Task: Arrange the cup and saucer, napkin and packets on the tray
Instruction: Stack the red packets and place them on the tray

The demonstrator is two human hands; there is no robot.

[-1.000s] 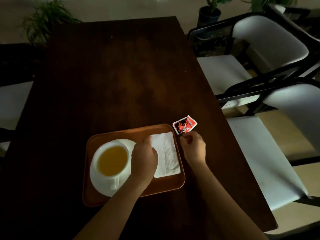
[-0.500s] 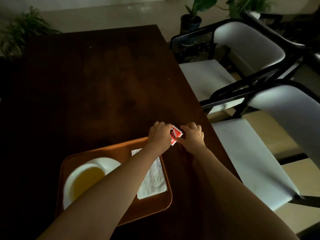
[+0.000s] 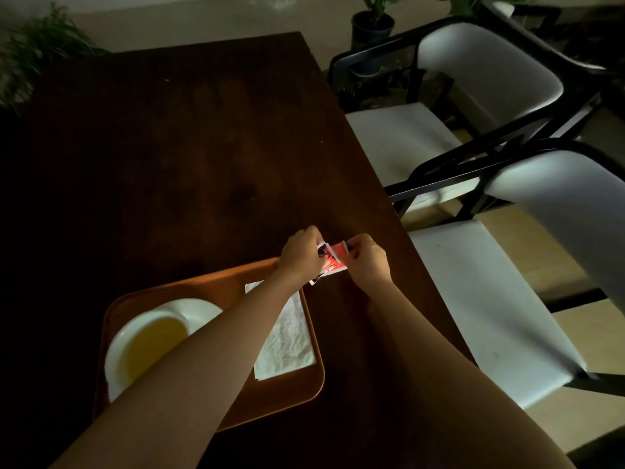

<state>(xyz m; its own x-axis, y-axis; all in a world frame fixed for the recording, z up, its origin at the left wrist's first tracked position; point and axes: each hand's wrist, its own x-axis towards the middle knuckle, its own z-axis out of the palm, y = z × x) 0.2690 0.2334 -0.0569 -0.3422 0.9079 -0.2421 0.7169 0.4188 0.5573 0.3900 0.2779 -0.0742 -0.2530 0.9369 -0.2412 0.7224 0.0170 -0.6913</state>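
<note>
An orange-brown tray (image 3: 209, 286) lies near the front of the dark wooden table. On its left stands a white cup (image 3: 148, 340) of yellow liquid on a white saucer (image 3: 203, 308). A white napkin (image 3: 287, 343) lies along the tray's right side, partly under my left forearm. The red and white packets (image 3: 333, 260) sit just beyond the tray's far right corner, pinched between both hands. My left hand (image 3: 302, 253) grips them from the left and my right hand (image 3: 367, 262) from the right. Whether the packets still touch the table is hidden.
The table's right edge (image 3: 389, 204) runs close to my right hand. Two white-cushioned chairs with black frames, the far chair (image 3: 406, 137) and the near chair (image 3: 490, 306), stand along that side. Potted plants (image 3: 372, 22) sit on the floor beyond the table.
My left hand left the napkin and crossed over to the packets. My right hand moved forward onto them too. Both hands now grip the packets, and the camera view shifted right.
</note>
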